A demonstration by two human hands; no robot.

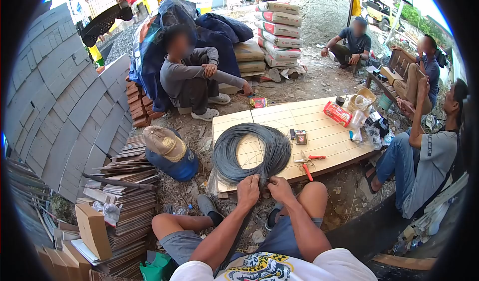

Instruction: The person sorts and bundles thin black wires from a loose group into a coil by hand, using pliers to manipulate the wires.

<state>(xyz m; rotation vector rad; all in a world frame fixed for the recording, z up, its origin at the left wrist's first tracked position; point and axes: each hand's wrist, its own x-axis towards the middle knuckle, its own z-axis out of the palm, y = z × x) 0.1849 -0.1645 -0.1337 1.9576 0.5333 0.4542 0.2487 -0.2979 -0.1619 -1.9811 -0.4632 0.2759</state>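
Left hand (248, 191): mine, back of the hand uppermost, forearm angled up from the lower edge of the head view, fingers curled together on the near edge of the coil of dark grey wire (279, 149). Right hand (281, 188): just beside it, forearm slanting inward, fingers closed on the same wire. I have strands between the two; the exact fingertip contact is, as far as I can make out, a pinch, though the knuckles hide most of it.

Coil: lying flat on the pale wooden table (319, 149), its near side at the edge. To its right, pliers with red handles (308, 173), jaws pointing towards the coil, and a small dark box with a red front (301, 137). Farther right, a red packet (338, 113).

Partly hidden: a dark band (244, 228) running down beside my left forearm, lower end lost behind arm and shirt; I cannot tell whether it is wire.
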